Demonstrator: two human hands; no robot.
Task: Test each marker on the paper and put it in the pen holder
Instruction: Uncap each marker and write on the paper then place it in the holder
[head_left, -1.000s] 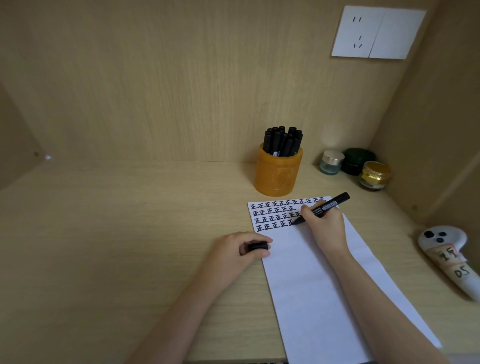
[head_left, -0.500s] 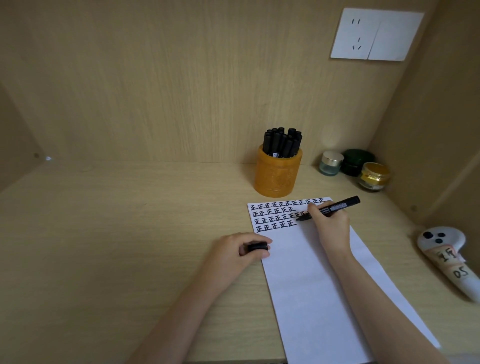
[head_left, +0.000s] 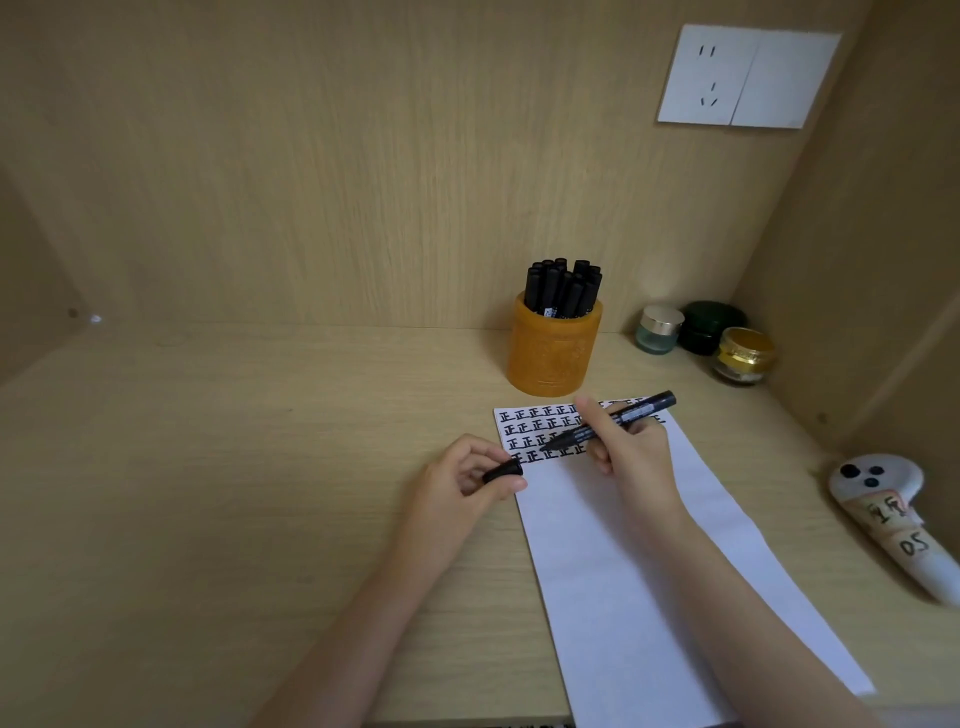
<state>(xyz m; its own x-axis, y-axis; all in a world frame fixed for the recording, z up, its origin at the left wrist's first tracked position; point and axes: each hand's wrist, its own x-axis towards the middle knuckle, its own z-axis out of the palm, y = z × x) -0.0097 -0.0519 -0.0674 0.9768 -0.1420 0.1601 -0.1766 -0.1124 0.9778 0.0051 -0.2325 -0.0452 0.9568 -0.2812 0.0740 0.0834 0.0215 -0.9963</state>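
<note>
Pinches a black cap (head_left: 503, 472) in the curled fingers of the left hand (head_left: 457, 483), at the left edge of the white paper (head_left: 623, 571). Shows an orange pen holder (head_left: 553, 353) full of black markers just behind the paper. Grips an uncapped marker (head_left: 613, 420) in the right hand (head_left: 631, 452), tip pointing left over the written rows; cannot tell whether touching.

my right hand (head_left: 631, 457) grips the marker (head_left: 613, 422), tip seemingly over the paper's (head_left: 623, 571) far edge; my left hand (head_left: 467, 480) pinches its cap (head_left: 503, 473).
</note>
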